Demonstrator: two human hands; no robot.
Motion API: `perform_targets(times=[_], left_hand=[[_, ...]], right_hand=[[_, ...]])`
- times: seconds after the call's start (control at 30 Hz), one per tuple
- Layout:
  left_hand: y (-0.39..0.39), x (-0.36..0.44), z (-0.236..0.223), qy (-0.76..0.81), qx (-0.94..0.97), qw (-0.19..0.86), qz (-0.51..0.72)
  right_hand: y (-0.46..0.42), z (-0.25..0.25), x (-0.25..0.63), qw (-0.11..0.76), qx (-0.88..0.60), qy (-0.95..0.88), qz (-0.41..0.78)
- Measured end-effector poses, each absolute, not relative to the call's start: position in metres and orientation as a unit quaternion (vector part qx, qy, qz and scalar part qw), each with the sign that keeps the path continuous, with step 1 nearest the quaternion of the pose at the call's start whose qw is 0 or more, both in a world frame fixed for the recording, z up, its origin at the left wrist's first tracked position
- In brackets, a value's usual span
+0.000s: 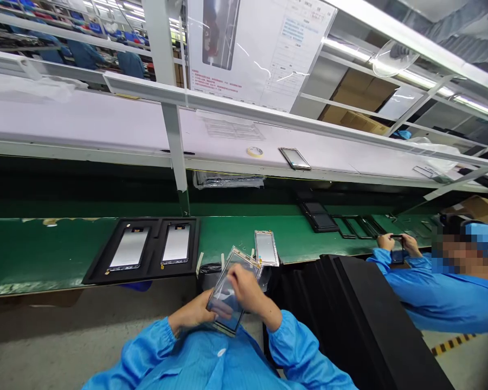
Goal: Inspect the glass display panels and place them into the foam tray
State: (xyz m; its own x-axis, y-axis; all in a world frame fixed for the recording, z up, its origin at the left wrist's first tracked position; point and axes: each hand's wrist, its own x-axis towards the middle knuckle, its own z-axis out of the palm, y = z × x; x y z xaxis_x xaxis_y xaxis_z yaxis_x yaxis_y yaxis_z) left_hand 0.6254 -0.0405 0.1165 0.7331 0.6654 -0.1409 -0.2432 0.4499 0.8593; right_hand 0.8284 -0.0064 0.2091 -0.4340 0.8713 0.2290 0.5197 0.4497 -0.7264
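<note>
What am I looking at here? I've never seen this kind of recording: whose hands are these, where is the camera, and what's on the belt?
The one camera sits on a worker's head, looking down. Their left hand and right hand hold a phone screen panel in clear film. Ahead runs a green conveyor belt carrying a black tray with two panels and a loose screen panel. At right, a co-worker's hands handle a small dark part. A tape roll lies on the white shelf above.

Pretty bright overall, lit by fluorescent tubes point(390, 67) running overhead at upper right, with glare streaks across the plastic-covered instruction sheet point(260, 49). Heavy wide-angle bending toward the edges, deep shadow under the white shelf point(85, 122). Slight motion blur around the phone screen point(231, 292) in hand.
</note>
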Motion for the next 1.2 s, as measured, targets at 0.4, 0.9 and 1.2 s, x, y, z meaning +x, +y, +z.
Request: perform_targets(times=[0.4,0.9,1.2], left_hand=[[-0.064,0.58,0.098,0.257,0.325,0.851,0.323],[-0.05,0.588,0.119,0.399,0.395,0.765,0.316],[-0.06,0.609,0.124,0.442,0.302,0.696,0.479]], right_hand=[[0.037,0.246,0.992,0.552,-0.64,-0.534,-0.019],[-0.002,0.156,0.839,0.516,-0.4,-0.311,0.691],[-0.009,0.106,0.833,0.364,-0.458,-0.47,0.661]])
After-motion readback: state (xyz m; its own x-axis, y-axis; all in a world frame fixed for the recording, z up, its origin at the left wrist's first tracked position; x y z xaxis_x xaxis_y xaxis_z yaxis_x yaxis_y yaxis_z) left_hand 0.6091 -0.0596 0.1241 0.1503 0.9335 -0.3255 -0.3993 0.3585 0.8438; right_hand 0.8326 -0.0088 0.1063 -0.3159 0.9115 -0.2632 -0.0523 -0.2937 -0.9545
